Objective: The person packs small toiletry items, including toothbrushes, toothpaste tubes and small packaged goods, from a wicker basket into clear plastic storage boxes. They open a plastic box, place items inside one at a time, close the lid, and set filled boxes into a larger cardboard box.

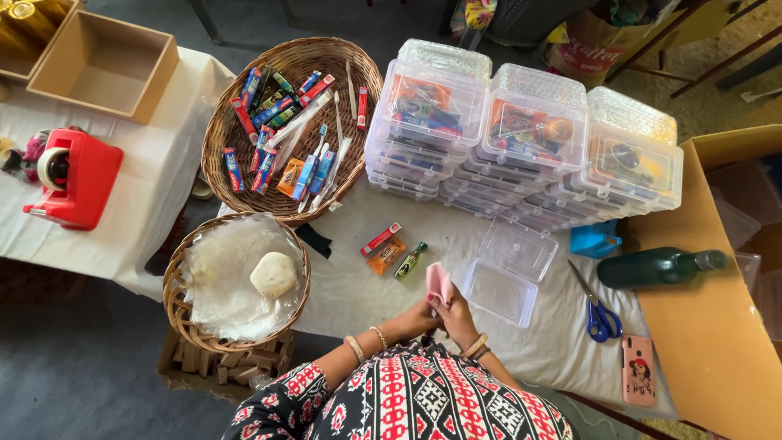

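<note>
Your two hands meet at the near edge of the white-clothed table [521, 350], just in front of your patterned top. The pink cloth [438, 283] stands up from between them: its lower end is pinched in the fingers of your right hand [461, 318], which are closed on it, and the rest of it rises free above your knuckles. Your left hand [417, 319] presses in against the right from the other side, its fingers curled at the cloth's base; whether they actually grip the cloth or only touch it cannot be told from here. Just right of the cloth lies the open clear box [508, 270], lid folded back, close to your right hand but not touching it. Just beyond and left of the cloth, three small items lie apart on the table: a red tube [381, 239], an orange sachet [386, 257] and a small green bottle [410, 261]. Farther back stands a stack of closed clear boxes [521, 138], and left of those a wicker basket [244, 114] of toothpaste tubes and brushes. A second basket [175, 285] near your left arm holds plastic wraps and a pale lump. To your right lie blue-handled scissors [599, 308], a phone [639, 371] and a dark green bottle [656, 267].
</note>
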